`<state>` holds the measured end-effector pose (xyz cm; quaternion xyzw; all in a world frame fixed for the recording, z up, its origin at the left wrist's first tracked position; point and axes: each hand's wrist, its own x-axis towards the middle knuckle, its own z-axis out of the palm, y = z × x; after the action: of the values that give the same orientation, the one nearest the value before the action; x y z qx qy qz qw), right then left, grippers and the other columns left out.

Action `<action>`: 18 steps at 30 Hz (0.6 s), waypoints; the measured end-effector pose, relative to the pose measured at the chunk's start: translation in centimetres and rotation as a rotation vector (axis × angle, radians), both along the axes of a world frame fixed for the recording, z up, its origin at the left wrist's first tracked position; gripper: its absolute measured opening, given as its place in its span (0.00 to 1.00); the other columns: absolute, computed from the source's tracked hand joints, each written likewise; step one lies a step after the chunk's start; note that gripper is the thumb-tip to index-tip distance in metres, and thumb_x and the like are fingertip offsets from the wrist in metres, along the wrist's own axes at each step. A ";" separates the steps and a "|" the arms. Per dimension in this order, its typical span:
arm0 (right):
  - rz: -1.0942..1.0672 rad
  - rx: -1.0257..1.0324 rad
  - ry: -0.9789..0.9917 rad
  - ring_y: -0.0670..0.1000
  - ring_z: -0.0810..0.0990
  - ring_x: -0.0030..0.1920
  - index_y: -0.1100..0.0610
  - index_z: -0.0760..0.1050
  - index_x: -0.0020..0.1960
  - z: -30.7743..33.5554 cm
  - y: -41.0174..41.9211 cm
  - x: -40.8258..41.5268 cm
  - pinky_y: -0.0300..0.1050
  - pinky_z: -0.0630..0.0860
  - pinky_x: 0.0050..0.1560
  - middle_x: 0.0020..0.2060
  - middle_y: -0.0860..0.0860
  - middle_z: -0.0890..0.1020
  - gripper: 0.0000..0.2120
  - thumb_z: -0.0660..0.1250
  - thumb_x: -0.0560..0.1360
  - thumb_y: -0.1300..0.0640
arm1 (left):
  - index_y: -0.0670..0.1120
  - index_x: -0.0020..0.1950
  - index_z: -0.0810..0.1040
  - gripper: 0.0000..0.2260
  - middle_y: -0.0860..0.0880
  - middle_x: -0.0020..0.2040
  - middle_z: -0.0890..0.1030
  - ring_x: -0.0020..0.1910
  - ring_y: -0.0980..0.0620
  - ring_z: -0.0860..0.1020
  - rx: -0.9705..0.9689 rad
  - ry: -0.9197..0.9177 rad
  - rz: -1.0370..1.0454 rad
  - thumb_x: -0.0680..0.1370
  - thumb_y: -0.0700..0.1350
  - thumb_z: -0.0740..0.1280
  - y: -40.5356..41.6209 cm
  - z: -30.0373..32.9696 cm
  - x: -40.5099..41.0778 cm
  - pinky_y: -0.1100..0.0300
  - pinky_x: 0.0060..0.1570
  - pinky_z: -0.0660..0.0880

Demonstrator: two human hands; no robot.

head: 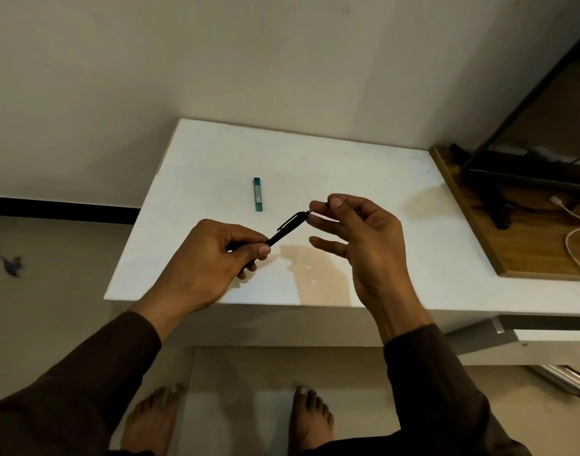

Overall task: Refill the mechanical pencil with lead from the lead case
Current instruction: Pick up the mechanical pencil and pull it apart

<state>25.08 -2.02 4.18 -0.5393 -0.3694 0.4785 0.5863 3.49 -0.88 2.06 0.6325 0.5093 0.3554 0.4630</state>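
Observation:
A black mechanical pencil (286,230) is held above the white table (216,153) in my left hand (209,258), which grips its lower barrel; the clip end points up and right. My right hand (354,228) pinches the pencil's top end between thumb and forefinger, at what looks like the small cap (310,211); the other fingers are spread. The green lead case (257,194) lies flat on the table just beyond the hands, touched by neither hand. Whether the case is capped I cannot tell.
A wooden board (525,245) lies on the table's right side, carrying a black monitor stand (499,189) and a white cable (574,225). A wall rises behind the table. My bare feet (311,419) stand on the floor below the near edge.

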 end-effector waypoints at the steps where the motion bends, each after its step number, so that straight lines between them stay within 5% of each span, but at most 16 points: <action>1: -0.034 -0.003 -0.030 0.56 0.89 0.48 0.59 0.81 0.54 -0.1 0.0 0.4 0.53 0.86 0.44 0.46 0.55 0.89 0.06 0.67 0.81 0.60 | 0.52 0.47 0.88 0.05 0.51 0.38 0.88 0.33 0.56 0.83 0.002 -0.004 0.004 0.77 0.42 0.73 0.0 0.0 0.0 0.60 0.38 0.82; 7: -0.279 -0.106 -0.601 0.50 0.86 0.40 0.55 0.84 0.50 -2.0 0.5 5.0 0.44 0.84 0.40 0.42 0.49 0.87 0.03 0.71 0.78 0.59 | 0.53 0.45 0.88 0.05 0.53 0.37 0.88 0.32 0.55 0.83 0.025 -0.063 0.029 0.76 0.43 0.74 0.1 -0.3 -0.1 0.69 0.34 0.79; 10: -0.294 -0.180 -0.831 0.43 0.81 0.41 0.56 0.84 0.51 -3.4 1.3 6.3 0.33 0.73 0.40 0.41 0.45 0.83 0.04 0.71 0.78 0.56 | 0.52 0.44 0.88 0.04 0.50 0.36 0.88 0.31 0.54 0.84 0.027 -0.081 0.052 0.75 0.43 0.75 0.2 -0.6 0.1 0.70 0.33 0.79; 14: -0.288 -0.278 -0.934 0.47 0.78 0.38 0.55 0.82 0.44 -4.7 2.4 6.3 0.40 0.71 0.40 0.39 0.47 0.81 0.06 0.69 0.78 0.56 | 0.50 0.44 0.88 0.02 0.49 0.37 0.88 0.35 0.50 0.86 0.009 -0.081 0.103 0.75 0.45 0.75 0.2 -1.1 0.2 0.61 0.37 0.83; 18: -0.288 -0.320 -0.994 0.53 0.82 0.46 0.57 0.83 0.50 -4.8 2.5 6.0 0.44 0.74 0.44 0.48 0.52 0.84 0.07 0.69 0.78 0.55 | 0.50 0.44 0.89 0.02 0.52 0.38 0.88 0.36 0.52 0.85 0.038 -0.043 0.122 0.75 0.46 0.76 0.4 -1.3 0.1 0.59 0.41 0.81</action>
<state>31.09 0.52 -0.60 -0.8285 -0.4471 0.1306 0.3110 3.58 -0.49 0.76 0.6013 0.5299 0.4058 0.4392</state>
